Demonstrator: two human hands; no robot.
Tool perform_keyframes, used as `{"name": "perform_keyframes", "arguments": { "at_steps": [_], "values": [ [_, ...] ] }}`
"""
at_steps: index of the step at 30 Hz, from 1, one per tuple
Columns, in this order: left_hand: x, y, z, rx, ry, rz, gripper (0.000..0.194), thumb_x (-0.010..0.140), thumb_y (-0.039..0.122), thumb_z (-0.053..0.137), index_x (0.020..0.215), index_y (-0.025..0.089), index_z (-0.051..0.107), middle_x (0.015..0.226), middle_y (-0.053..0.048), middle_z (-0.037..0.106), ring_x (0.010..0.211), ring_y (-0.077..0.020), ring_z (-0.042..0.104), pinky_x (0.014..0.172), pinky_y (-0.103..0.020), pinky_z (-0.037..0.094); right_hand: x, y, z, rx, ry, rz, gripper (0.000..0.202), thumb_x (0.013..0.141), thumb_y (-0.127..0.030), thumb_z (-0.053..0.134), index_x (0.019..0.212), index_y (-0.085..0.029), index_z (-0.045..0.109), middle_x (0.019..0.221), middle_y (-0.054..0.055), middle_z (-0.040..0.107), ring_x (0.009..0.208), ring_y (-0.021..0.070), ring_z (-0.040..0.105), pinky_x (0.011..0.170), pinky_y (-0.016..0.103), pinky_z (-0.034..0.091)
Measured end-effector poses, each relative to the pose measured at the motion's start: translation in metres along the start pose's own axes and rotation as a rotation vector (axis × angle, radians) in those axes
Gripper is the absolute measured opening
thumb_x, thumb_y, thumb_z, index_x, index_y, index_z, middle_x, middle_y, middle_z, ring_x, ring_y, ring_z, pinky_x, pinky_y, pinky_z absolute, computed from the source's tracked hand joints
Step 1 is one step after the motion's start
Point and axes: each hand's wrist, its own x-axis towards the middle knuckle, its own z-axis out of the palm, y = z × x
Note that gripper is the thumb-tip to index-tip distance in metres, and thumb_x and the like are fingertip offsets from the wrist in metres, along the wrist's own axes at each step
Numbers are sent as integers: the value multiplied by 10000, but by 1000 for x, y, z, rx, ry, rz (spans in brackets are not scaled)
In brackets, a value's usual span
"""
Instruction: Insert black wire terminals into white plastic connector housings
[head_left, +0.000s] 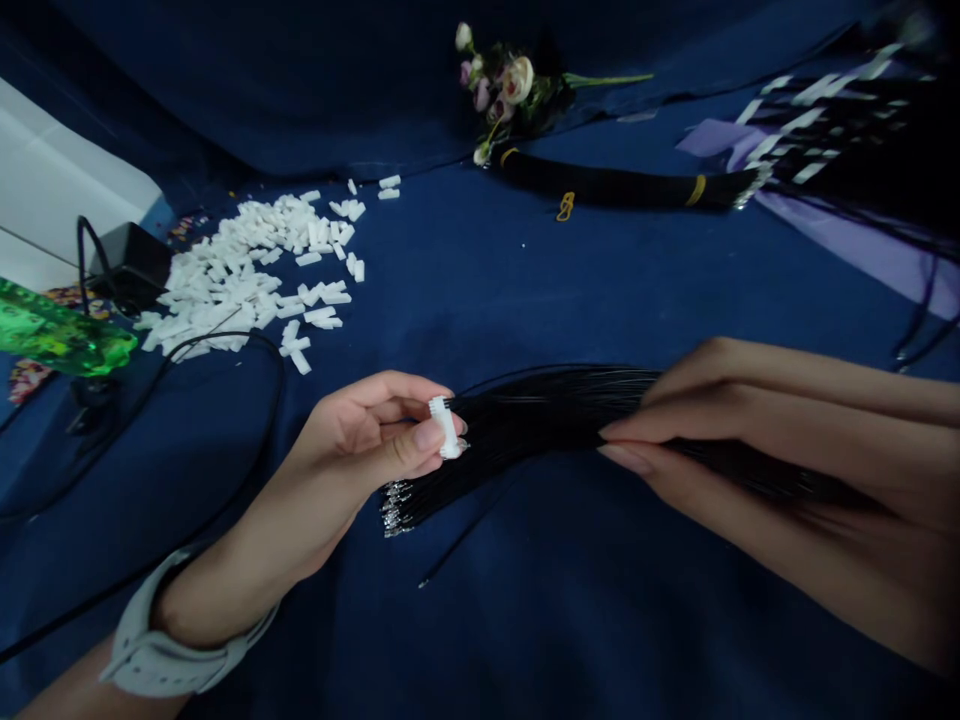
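My left hand [382, 435] pinches a small white connector [445, 428] between thumb and fingers, with thin black wires at its right side. A thick bundle of black wires [525, 420] lies just behind and below it, its shiny metal ends [395, 508] at the left, under my left hand. My right hand [720, 430] has thumb and fingertips brought together over the bundle, towards its right part; which wires are between them is too dark to tell. One loose wire [465, 535] sticks out below the bundle.
A pile of white connectors [247, 265] is spread at the upper left, near a green bottle [67, 335], a black box [131, 265] and a black cable [281, 400]. Farther back are flowers [510, 85] and a tied black wire bundle [600, 187]. More wires [862, 130] lie on purple material [847, 245].
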Motion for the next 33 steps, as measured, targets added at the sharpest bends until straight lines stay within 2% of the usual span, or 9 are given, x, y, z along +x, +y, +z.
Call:
{"name": "perform_keyframes", "arguments": {
  "at_steps": [8,16,23,28,33],
  "values": [
    [0,0,1,4,-7,0,101,741,162,867,815,196,807,717,26,800,666,-79,751,618,-59,586,-1,1,2,14,2,0,101,982,-183,580,981,-253,653,907,-45,620,767,19,599,677,101,517],
    [-1,0,1,18,-19,4,106,741,174,872,818,207,807,726,30,802,671,-74,746,617,-58,586,2,2,2,35,-21,8,89,994,-217,563,972,-262,636,900,-41,611,695,33,576,635,118,526],
    [-1,2,2,39,-7,-5,87,764,156,849,817,207,803,722,23,797,675,-75,737,614,-60,576,3,0,2,14,-57,10,105,965,-125,579,964,-225,611,874,-35,597,621,14,532,563,115,472],
    [-3,3,4,49,12,-18,82,761,152,845,804,208,803,725,9,791,682,-81,731,625,-68,564,0,2,3,39,-83,51,70,986,-189,551,954,-228,599,862,-36,608,523,25,506,488,178,455],
    [-4,4,5,69,32,-19,85,756,159,850,802,211,802,723,10,788,683,-84,729,614,-74,560,-2,2,5,62,-93,78,95,998,-197,524,948,-221,600,859,-29,601,554,35,533,507,191,460]
  ]
}}
